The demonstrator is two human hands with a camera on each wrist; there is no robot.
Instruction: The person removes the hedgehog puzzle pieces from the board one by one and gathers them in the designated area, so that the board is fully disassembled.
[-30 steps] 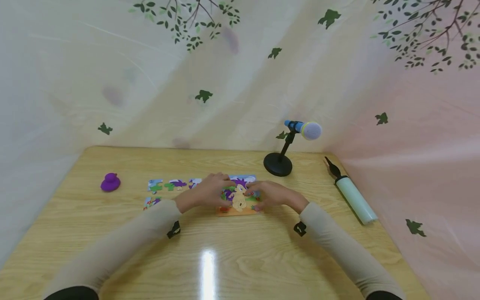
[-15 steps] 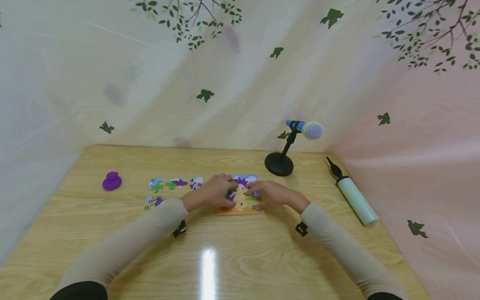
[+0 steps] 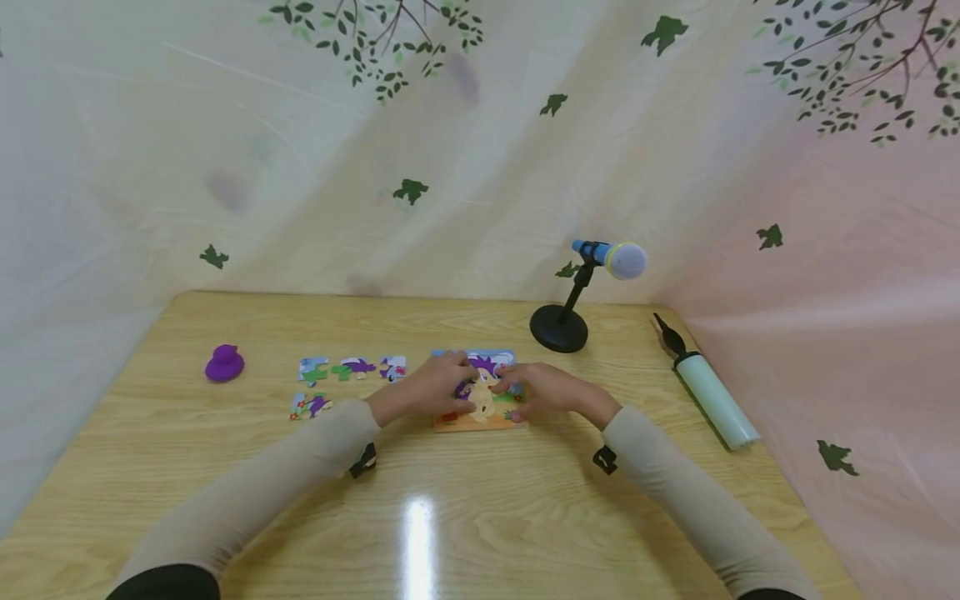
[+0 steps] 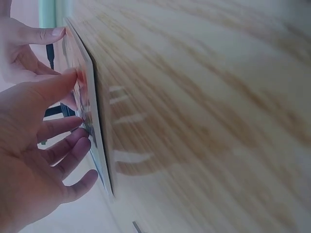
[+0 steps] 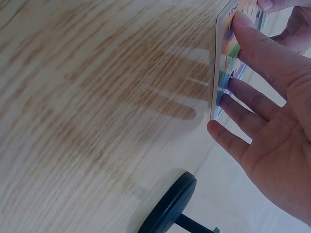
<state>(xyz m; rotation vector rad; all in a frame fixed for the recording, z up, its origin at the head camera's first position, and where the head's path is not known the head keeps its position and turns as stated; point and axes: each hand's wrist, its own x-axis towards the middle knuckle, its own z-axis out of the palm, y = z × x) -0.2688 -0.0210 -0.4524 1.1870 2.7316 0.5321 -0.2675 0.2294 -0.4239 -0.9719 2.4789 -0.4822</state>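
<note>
A colourful jigsaw puzzle board [image 3: 491,423], with a purple-haired cartoon figure on it, lies flat near the middle of the table. My left hand [image 3: 429,386] covers its left part, and my right hand [image 3: 551,390] reaches over its right side. In the left wrist view, the left thumb and fingertips touch the board's face [image 4: 83,92], the fingers loosely spread. From the right wrist, the right thumb rests on the printed surface while the other fingers extend over its far side. Left of the board lie several loose jigsaw pieces [image 3: 312,370], partly behind the left forearm.
A purple rubber duck [image 3: 224,364] sits at the far left. Behind the board stands a blue toy microphone [image 3: 618,261] on a black round-based stand [image 3: 558,329]. A pale green hand pump [image 3: 716,402] lies along the right edge. Printed cloth hangs behind the wooden table [image 3: 495,517].
The left hand has shifted slightly right over the board, uncovering more of the loose pieces. The right hand stays nearly where it was.
</note>
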